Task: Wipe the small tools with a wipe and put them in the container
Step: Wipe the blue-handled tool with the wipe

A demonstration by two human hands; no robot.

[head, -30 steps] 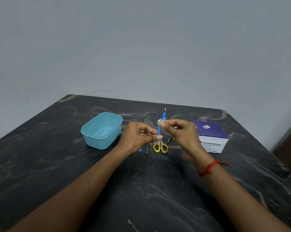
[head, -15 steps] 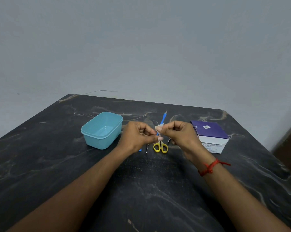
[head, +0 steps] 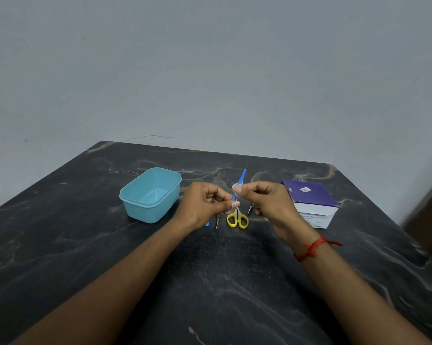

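My left hand [head: 205, 204] pinches the lower end of a thin blue-handled tool [head: 241, 179] that points up and away over the table. My right hand [head: 264, 200] pinches a small white wipe [head: 235, 187] around the tool's shaft. An empty light-blue container [head: 150, 194] stands to the left of my hands. On the table below my hands lie yellow-handled scissors [head: 237, 219], a metal tool [head: 217, 221], another blue tool end [head: 207, 223] and a metal tip [head: 250, 208], each partly hidden by my hands.
A purple and white box [head: 311, 202] sits on the right of the dark marble table [head: 222, 282]. A grey wall stands close behind the table's far edge. A dark object [head: 428, 215] is at the right edge.
My right hand with the wipe slid down the blue tool's shaft, then moved slightly back up. The tool tilted a little. My left hand stayed where it was.
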